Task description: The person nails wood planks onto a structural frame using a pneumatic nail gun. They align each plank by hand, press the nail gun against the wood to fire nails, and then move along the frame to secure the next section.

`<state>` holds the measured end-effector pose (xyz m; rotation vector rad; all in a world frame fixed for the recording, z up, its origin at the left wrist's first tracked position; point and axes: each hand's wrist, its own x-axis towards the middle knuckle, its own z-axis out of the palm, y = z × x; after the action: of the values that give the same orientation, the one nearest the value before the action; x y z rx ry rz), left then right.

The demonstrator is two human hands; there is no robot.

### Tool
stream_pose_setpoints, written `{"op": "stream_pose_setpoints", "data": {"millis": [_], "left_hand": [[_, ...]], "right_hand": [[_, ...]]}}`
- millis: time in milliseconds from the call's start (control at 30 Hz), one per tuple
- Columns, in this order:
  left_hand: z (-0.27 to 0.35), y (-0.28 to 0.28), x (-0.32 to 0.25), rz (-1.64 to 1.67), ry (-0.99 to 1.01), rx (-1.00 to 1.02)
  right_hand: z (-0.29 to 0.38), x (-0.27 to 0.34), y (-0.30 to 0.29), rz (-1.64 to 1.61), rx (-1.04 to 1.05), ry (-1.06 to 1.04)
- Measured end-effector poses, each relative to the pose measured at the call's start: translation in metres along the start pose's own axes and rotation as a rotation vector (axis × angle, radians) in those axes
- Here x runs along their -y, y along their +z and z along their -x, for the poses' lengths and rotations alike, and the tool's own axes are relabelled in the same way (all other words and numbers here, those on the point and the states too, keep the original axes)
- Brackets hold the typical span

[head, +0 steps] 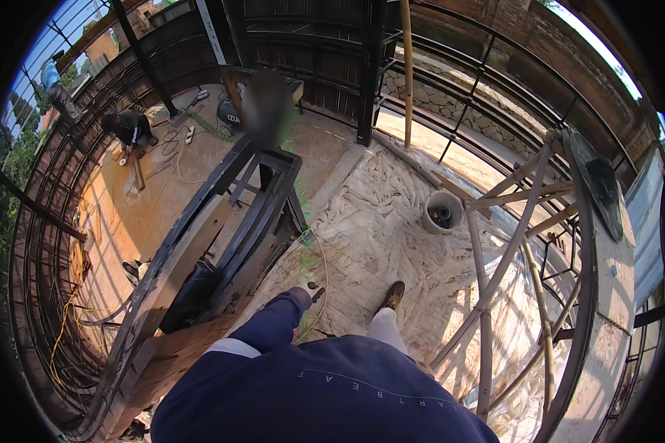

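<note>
My left hand (313, 291) reaches forward from a dark blue sleeve, low in the middle of the view. Dark shapes show at its fingers; whether they are a glove or a held thing I cannot tell. A green coiled air hose (304, 255) and a thin pale hose (326, 260) run close by the hand. To its left stands a long structure of dark metal beams and wood (172, 249). My right hand is out of view. One shoe of mine (393, 294) rests on the crumpled pale floor sheeting (366, 238).
A round pale bucket (444, 212) with things inside stands ahead right, near crossed wooden poles (512, 260) that hold up a raised platform (609, 338). One person crouches (133, 132) over wood at far left, another (61, 91) is on the wall frame, and a blurred figure (267, 108) is ahead.
</note>
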<state>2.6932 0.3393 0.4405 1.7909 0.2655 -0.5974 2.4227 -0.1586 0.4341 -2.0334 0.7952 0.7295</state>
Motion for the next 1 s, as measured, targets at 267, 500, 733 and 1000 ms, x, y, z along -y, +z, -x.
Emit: {"op": "stream_pose_setpoints", "data": {"millis": [267,500,733,1000], "left_hand": [[-0.098,0.029,0.019,-0.516,-0.395,0.024],[-0.185,0.034,-0.069,0.175,-0.369,-0.292],[-0.283,0.021,-0.121,-0.1,-0.566,-0.191],[-0.377,-0.053,-0.208,0.234,-0.427,-0.507]], "right_hand": [[-0.183,0.19,-0.19,0.247,0.117,-0.122],[-0.392,0.357,-0.341,-0.001,-0.021,0.067],[-0.519,0.607,-0.305,-0.182,0.214,0.0],[-0.587,0.823,-0.23,0.852,0.337,-0.661]]}}
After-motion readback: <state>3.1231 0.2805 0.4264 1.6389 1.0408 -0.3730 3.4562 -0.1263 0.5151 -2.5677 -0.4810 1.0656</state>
